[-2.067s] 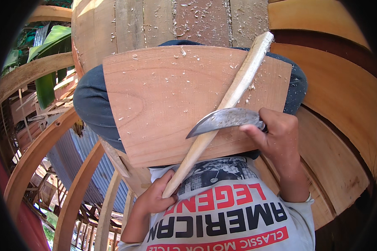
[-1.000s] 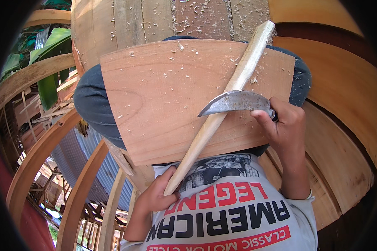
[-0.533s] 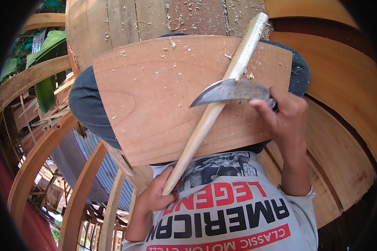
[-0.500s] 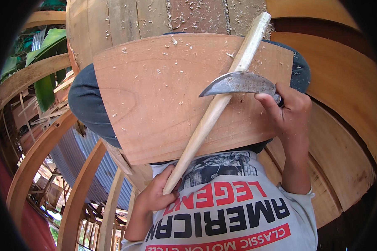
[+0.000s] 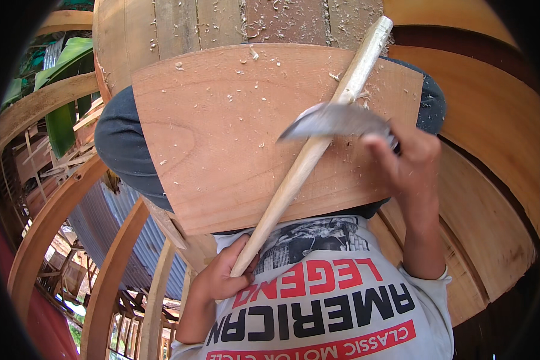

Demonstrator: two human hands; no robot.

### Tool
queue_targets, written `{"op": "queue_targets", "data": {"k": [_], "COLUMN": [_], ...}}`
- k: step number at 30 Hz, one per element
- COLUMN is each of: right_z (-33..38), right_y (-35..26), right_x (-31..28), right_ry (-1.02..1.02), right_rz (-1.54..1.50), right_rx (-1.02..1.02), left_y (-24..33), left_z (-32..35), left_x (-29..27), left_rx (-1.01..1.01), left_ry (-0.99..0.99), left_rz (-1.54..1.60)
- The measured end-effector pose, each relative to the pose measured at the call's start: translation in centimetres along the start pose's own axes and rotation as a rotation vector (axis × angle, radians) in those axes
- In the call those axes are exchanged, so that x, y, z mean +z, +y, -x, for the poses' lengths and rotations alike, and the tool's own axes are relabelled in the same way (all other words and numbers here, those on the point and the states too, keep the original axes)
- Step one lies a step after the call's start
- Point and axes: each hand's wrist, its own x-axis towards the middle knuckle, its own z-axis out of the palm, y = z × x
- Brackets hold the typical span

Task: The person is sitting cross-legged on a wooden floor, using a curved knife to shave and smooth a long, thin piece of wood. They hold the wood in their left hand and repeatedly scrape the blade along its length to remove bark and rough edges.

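1. In the head view, beyond the left hand (image 5: 221, 273) clasping its end, the stick (image 5: 293, 180) crosses the board (image 5: 222, 138).
2. Farther along, the right hand (image 5: 415, 155) holds a knife (image 5: 342, 120) across it.
3. Shaving seems the step; another stroke calls for a steady clasp.

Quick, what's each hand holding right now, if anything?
Left hand: closed, holding the stick near one end.
Right hand: closed, holding the knife.

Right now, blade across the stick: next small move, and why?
Probably a short push of the right hand, taking the curved blade along the wooden stick toward its far end: the blade crosses the stick, the left hand grips the near end, and pale shavings lie on the board.
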Motion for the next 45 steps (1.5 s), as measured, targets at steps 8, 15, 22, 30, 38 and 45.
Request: {"op": "queue_targets", "data": {"k": [8, 15, 22, 30, 38, 45], "right_z": [-0.1, 0.6, 0.6, 0.3, 0.1, -0.9], "right_y": [0.5, -1.2, -1.1, -0.6, -1.1, -0.3], "right_x": [0.2, -0.2, 0.8, 0.9, 0.8, 0.9], "right_ry": [0.075, -0.104, -0.034, -0.029, -0.052, -0.015], "right_rz": [0.029, -0.055, -0.136, -0.130, -0.128, -0.104], "right_rx": [-0.108, -0.221, -0.088, -0.090, -0.078, -0.015], "left_y": [0.0, 0.1, 0.8, 1.2, 0.5, 1.5], "left_z": [-0.3, -0.6, -0.8, -1.5, -1.2, -1.6], "left_x": [-0.2, -0.3, -0.2, 0.0, 0.2, 0.6], "left_rx": [0.001, 0.004, -0.004, 0.015, -0.025, -0.048], "left_ry": [-0.046, -0.059, -0.056, -0.110, -0.080, -0.058], "left_rz": [-0.030, 0.040, 0.116, 0.247, 0.319, 0.367]}}
